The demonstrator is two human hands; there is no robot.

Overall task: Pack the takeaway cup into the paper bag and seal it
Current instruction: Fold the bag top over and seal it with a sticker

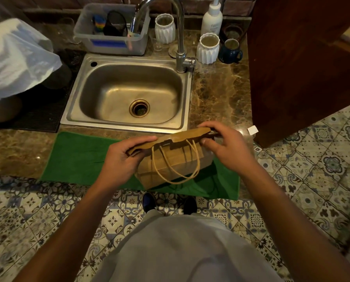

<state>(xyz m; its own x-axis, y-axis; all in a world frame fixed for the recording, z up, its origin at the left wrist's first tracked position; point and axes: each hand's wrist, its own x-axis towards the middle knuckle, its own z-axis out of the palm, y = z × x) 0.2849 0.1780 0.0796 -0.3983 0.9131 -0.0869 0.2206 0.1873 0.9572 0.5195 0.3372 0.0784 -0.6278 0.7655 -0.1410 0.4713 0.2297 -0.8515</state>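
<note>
- We hold the folded-over top edge of the paper bag (174, 159) with both hands, at lower centre of the frame.
- The left hand (121, 157) has its grip closed on the left end of the fold, fingers over the flap, thumb beneath.
- The right hand (225, 143) has its grip closed on the right end of the fold, fingertips on the far side, thumb on the near side.
- The bag stands on a green mat (78, 157) on the marble tabletop (220, 94); its twine handles (176, 169) hang down the near face.
- We cannot see the takeaway cup; the bag's top is folded shut.
- A small white sticker (252, 130) lies on the tabletop just right of the right hand.
- Above the mat sits a steel sink (127, 94) with a tap (180, 37).
- Behind the sink, at upper centre, stand a plastic tub (111, 33), two white ribbed jars (207, 48), a pump bottle (211, 17) and a blue mug (231, 50).
</note>
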